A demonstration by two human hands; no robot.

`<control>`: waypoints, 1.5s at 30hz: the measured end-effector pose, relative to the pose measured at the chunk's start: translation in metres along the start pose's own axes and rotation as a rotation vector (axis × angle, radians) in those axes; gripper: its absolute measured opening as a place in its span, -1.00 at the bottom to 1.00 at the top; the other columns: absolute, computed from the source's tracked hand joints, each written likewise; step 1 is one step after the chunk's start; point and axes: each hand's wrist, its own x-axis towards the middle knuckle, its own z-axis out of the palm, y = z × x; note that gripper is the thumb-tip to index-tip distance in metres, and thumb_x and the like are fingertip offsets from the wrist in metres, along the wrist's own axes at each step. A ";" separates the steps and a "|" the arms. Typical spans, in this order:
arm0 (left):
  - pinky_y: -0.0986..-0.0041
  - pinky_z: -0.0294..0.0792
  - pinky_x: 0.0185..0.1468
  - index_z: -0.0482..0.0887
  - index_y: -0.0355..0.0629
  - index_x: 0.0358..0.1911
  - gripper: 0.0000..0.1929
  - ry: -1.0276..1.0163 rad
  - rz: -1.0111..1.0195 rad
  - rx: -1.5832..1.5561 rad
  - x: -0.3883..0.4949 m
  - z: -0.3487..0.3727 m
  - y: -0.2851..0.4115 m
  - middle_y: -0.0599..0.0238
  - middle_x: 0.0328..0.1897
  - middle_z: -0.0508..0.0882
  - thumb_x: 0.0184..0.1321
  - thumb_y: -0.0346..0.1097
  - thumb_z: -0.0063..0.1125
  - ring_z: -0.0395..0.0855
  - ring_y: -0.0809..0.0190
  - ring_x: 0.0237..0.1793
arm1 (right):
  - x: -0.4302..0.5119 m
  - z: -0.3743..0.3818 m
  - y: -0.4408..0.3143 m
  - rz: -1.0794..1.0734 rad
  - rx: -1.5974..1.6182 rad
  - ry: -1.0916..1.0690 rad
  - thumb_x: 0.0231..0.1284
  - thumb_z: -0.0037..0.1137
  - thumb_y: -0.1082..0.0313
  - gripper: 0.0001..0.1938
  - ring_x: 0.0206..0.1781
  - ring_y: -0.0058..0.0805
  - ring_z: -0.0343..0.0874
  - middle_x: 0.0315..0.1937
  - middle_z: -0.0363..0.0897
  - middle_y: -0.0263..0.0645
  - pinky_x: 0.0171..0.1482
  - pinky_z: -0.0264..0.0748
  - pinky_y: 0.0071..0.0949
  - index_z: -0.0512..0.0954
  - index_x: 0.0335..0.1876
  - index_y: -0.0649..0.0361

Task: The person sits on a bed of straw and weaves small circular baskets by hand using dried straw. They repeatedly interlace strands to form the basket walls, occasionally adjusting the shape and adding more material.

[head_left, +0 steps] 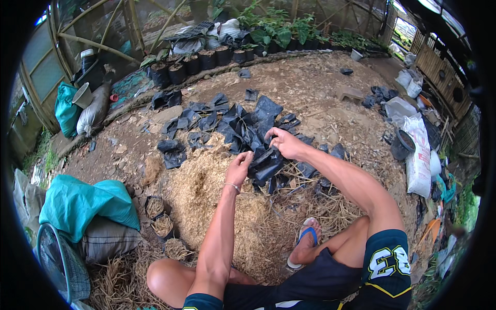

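Between my two hands is a black plastic grow bag [266,167], its top edge up by my fingers. My left hand [239,169] pinches the bag's left edge between thumb and fingertips. At the bag's upper right is my right hand [287,144], its index finger bent and raised while the other fingers close on the plastic; its thumb is partly hidden. Beyond both hands spreads a loose heap of black plastic bags [236,124], several flattened or crumpled. Below my left hand is a mound of pale wood shavings or husks [209,186].
Several filled bags [162,226] stand left of the mound. Further left are a teal sack [87,205] and a mesh basket [64,263]. Dry straw [345,205] lies on the right, near my sandalled foot [309,236]. Potted plants [207,59] line the back; a dark bucket [402,145] sits far right.
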 end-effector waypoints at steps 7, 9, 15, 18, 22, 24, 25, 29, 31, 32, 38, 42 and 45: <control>0.52 0.47 -0.17 0.75 -0.26 -0.04 -0.73 -0.108 0.232 0.205 -0.007 0.021 0.014 0.41 -0.27 0.73 0.28 -0.28 0.42 0.59 0.45 -0.32 | -0.002 0.015 -0.008 -0.222 -0.350 -0.057 0.35 -0.19 0.71 -0.72 -0.26 -0.58 0.38 -0.34 0.45 -0.33 -0.14 0.39 -0.47 0.46 0.07 0.25; 0.51 0.47 -0.16 0.75 -0.27 -0.07 -0.75 -0.068 0.225 0.300 -0.009 0.023 0.015 0.40 -0.30 0.72 0.26 -0.29 0.41 0.59 0.46 -0.32 | -0.003 0.016 -0.010 -0.240 -0.311 -0.042 0.32 -0.18 0.70 -0.73 -0.27 -0.53 0.40 -0.39 0.44 -0.29 -0.10 0.41 -0.45 0.46 0.04 0.27; 0.46 0.52 -0.14 0.73 -0.25 -0.12 -0.80 0.023 0.391 0.393 -0.014 0.027 0.014 0.37 -0.36 0.73 0.24 -0.35 0.37 0.64 0.38 -0.34 | -0.006 0.017 -0.012 -0.242 -0.363 -0.039 0.33 -0.17 0.68 -0.73 -0.26 -0.44 0.45 -0.38 0.48 -0.21 -0.06 0.44 -0.41 0.46 0.05 0.26; 0.45 0.54 -0.13 0.72 -0.26 -0.15 -0.83 0.084 0.370 0.429 -0.014 0.030 0.013 0.31 -0.34 0.75 0.25 -0.37 0.34 0.68 0.36 -0.32 | -0.006 0.021 -0.014 -0.340 -0.419 0.047 0.36 -0.12 0.62 -0.76 -0.21 -0.25 0.54 -0.32 0.51 -0.11 -0.04 0.48 -0.30 0.47 0.07 0.26; 0.48 0.54 -0.15 0.69 -0.29 -0.15 -0.85 0.261 0.324 0.367 -0.007 0.030 0.008 0.29 -0.32 0.74 0.29 -0.39 0.29 0.67 0.39 -0.33 | -0.015 0.032 -0.016 -0.548 -0.545 0.382 0.38 0.01 0.48 -0.80 -0.07 0.07 0.57 -0.15 0.53 -0.02 -0.02 0.51 -0.07 0.48 0.06 0.22; 0.52 0.52 -0.17 0.68 -0.30 -0.15 -0.86 0.325 0.324 0.306 -0.002 0.025 0.004 0.32 -0.32 0.74 0.31 -0.40 0.27 0.65 0.43 -0.33 | -0.019 0.034 -0.018 -0.498 -0.607 0.462 0.38 0.13 0.32 -0.76 0.01 0.10 0.57 -0.05 0.48 -0.02 0.01 0.53 -0.02 0.47 0.06 0.19; 0.53 0.51 -0.18 0.67 -0.30 -0.14 -0.87 0.355 0.283 0.272 0.000 0.022 0.002 0.33 -0.32 0.73 0.33 -0.40 0.26 0.63 0.44 -0.34 | -0.021 0.035 -0.017 -0.471 -0.626 0.427 0.37 0.14 0.30 -0.75 0.01 0.10 0.57 -0.06 0.48 -0.02 0.01 0.54 -0.03 0.47 0.06 0.19; 0.59 0.47 -0.21 0.66 -0.27 -0.11 -0.89 0.323 0.261 0.061 0.006 0.015 -0.005 0.43 -0.29 0.69 0.38 -0.43 0.22 0.59 0.48 -0.33 | -0.023 0.038 -0.006 -0.393 -0.720 0.378 0.29 0.24 0.26 -0.70 -0.02 0.09 0.59 -0.13 0.53 -0.02 0.01 0.56 -0.03 0.51 0.02 0.21; 0.56 0.46 -0.26 0.65 -0.27 -0.12 -0.91 0.332 0.304 0.046 0.007 0.016 -0.008 0.43 -0.33 0.67 0.38 -0.44 0.20 0.56 0.47 -0.37 | -0.017 0.038 0.001 -0.326 -0.770 0.362 0.27 0.27 0.29 -0.73 -0.06 0.08 0.62 -0.19 0.60 -0.06 -0.03 0.56 -0.06 0.55 -0.03 0.24; 0.55 0.46 -0.28 0.65 -0.27 -0.13 -0.91 0.342 0.298 0.040 0.008 0.017 -0.010 0.43 -0.35 0.66 0.38 -0.44 0.19 0.55 0.47 -0.39 | -0.013 0.039 0.004 -0.393 -0.727 0.399 0.27 0.26 0.32 -0.76 -0.10 0.04 0.64 -0.22 0.62 -0.07 -0.05 0.57 -0.09 0.56 -0.04 0.24; 0.43 0.55 -0.16 0.61 -0.10 -0.07 -0.91 0.371 0.008 -0.414 0.013 0.016 -0.024 0.47 -0.22 0.69 0.45 -0.42 0.08 0.62 0.42 -0.26 | 0.000 0.037 0.014 -0.156 -0.249 0.382 0.28 0.08 0.62 -0.79 -0.18 -0.47 0.65 -0.24 0.69 -0.16 -0.13 0.54 -0.37 0.51 0.00 0.27; 0.28 0.58 -0.09 0.60 -0.11 -0.01 -0.83 0.303 0.009 -0.566 0.017 0.007 -0.028 0.33 -0.16 0.74 0.49 -0.41 -0.09 0.69 0.32 -0.21 | 0.003 0.032 0.015 0.083 0.058 0.264 0.27 -0.06 0.63 -0.61 -0.06 -0.45 0.56 -0.03 0.62 -0.09 -0.02 0.49 -0.43 0.40 0.21 0.18; 0.27 0.59 -0.05 0.60 -0.17 0.03 -0.81 0.251 -0.034 -0.734 0.013 0.002 -0.025 0.27 -0.15 0.75 0.50 -0.40 -0.09 0.71 0.27 -0.18 | 0.006 0.025 0.012 0.120 0.032 0.292 0.34 -0.16 0.69 -0.64 -0.25 -0.60 0.37 -0.26 0.50 -0.30 -0.17 0.37 -0.54 0.41 0.19 0.20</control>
